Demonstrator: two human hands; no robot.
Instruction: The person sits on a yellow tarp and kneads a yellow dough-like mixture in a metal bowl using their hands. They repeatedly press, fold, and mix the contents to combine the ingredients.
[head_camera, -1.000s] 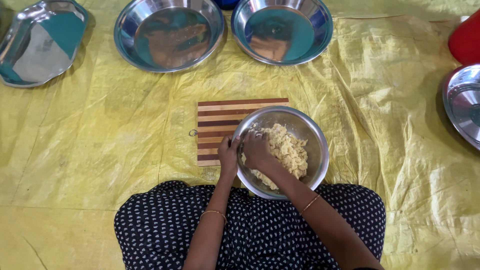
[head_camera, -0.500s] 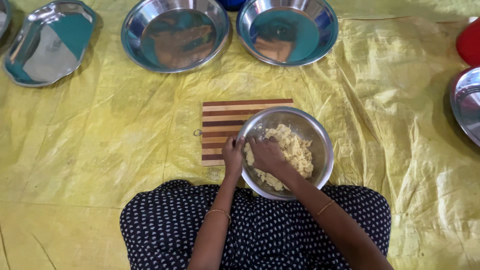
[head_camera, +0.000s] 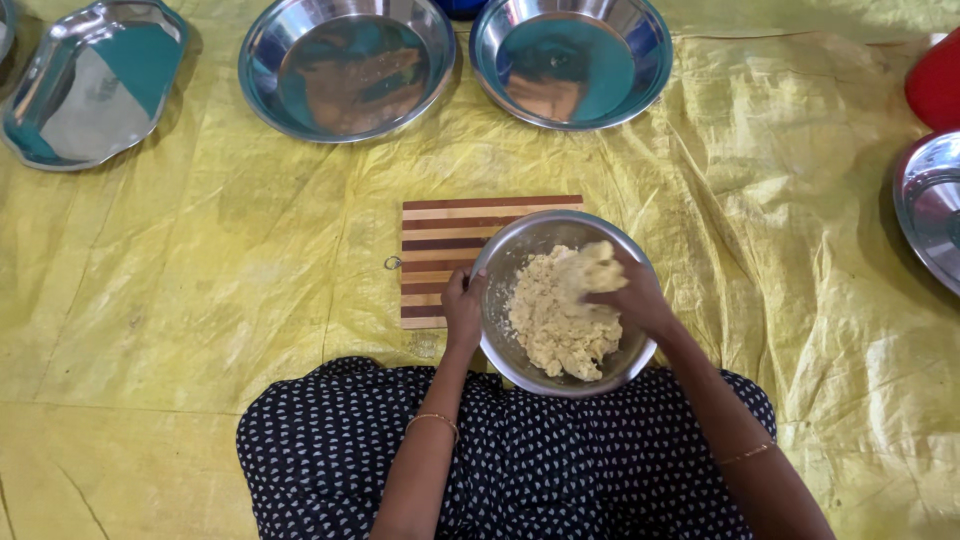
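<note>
Packages, labels, signs: a faint rectangular patch shows on the tray at far left, too small to make out.
Left hand (head_camera: 463, 312): clamped on the left rim of the steel mixing bowl (head_camera: 520, 240), thumb inside, fingers outside.
Right hand (head_camera: 632, 300): inside the bowl at its right side, fingers curled together, pressing into the dough (head_camera: 555, 318).
Dough: pale yellow, crumbly mass filling the bowl's middle, with a lump raised at the upper right against the fingers.
Bowl: sits in front of the person's lap, overlapping the striped wooden cutting board (head_camera: 450, 245).
Floor covering: crinkled yellow plastic sheet (head_camera: 200, 280).
Far row: rectangular steel tray (head_camera: 90, 85), two round steel plates (head_camera: 345, 65) (head_camera: 570, 60).
Right edge: steel plate (head_camera: 930, 205), partly cut off; red object (head_camera: 938, 85).
Clothing: dark dotted garment (head_camera: 540, 460).
</note>
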